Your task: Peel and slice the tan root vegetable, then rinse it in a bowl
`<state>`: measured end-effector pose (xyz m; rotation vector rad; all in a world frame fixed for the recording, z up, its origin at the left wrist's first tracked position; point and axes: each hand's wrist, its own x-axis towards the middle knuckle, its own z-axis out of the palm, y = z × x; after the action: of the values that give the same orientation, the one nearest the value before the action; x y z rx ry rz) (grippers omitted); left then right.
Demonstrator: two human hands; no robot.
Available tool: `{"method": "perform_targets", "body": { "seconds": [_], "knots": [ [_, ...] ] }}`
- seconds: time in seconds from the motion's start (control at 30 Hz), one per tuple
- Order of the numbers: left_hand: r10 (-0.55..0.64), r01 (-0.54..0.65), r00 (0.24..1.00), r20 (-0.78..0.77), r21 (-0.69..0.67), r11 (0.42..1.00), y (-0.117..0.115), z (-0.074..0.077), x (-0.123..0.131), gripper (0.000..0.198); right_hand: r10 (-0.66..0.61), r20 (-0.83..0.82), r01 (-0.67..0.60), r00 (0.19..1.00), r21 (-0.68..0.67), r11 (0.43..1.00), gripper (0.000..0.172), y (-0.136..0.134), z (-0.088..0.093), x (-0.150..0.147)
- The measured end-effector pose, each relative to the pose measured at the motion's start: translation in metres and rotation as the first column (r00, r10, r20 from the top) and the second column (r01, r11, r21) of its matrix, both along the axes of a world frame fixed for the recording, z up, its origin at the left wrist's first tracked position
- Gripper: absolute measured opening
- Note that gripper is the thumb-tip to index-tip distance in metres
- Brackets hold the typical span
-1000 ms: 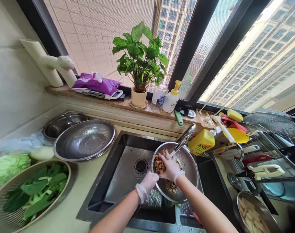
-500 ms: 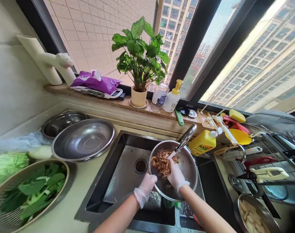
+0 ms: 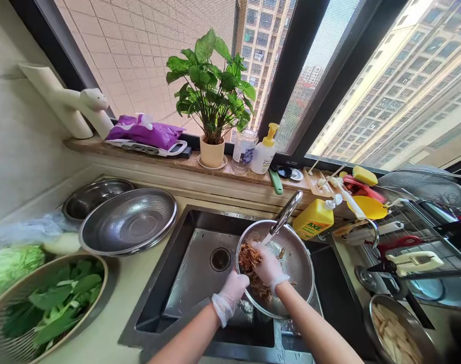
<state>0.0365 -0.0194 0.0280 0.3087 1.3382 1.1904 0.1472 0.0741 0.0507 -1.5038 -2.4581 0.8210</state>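
Over the dark sink (image 3: 192, 263) I hold a steel colander (image 3: 296, 255) tilted under the running faucet (image 3: 287, 212). My left hand (image 3: 230, 296), in a clear glove, grips the colander's near rim. My gloved right hand (image 3: 268, 267) is inside it, pressed on a heap of brown shredded food (image 3: 249, 259) where the water stream lands. More brown shreds lie lower in the colander, partly hidden by my right wrist.
A large steel strainer (image 3: 127, 220) and a steel bowl (image 3: 91, 197) stand left of the sink, with a basket of leafy greens (image 3: 48, 303) and a cabbage (image 3: 10, 263) nearer. A potted plant (image 3: 211, 106), soap bottles and yellow detergent (image 3: 313, 218) line the sill. A dish rack (image 3: 412, 237) and a pot (image 3: 397, 333) stand right.
My right hand moved up and down over the brown food inside the colander, now resting higher under the stream. The colander shifted slightly right. My left hand kept its hold on the rim.
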Motion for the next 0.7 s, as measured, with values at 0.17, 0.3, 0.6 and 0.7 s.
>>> {"method": "perform_targets", "body": {
  "seconds": [0.17,0.3,0.6,0.7],
  "knots": [
    [-0.104,0.105,0.994,0.018,-0.069,0.992,0.007,0.017,-0.005,0.028,0.033,0.053,-0.029,0.998,-0.071,0.997,0.073,0.003,0.014,0.006],
    [-0.037,0.044,0.997,-0.064,0.108,0.993,0.006,0.022,-0.008,0.045,0.184,0.192,-0.177,0.964,-0.049,0.983,0.069,-0.002,0.007,-0.003],
    [0.018,-0.017,0.999,0.045,-0.039,0.999,-0.005,0.011,-0.022,0.038,0.067,0.213,-0.039,0.975,-0.129,0.991,0.116,-0.003,0.023,0.032],
    [0.077,-0.076,0.997,-0.009,0.073,0.994,-0.003,0.012,-0.016,0.046,-0.070,0.306,0.111,0.949,-0.118,0.987,0.098,-0.016,0.007,0.020]
  ]
}}
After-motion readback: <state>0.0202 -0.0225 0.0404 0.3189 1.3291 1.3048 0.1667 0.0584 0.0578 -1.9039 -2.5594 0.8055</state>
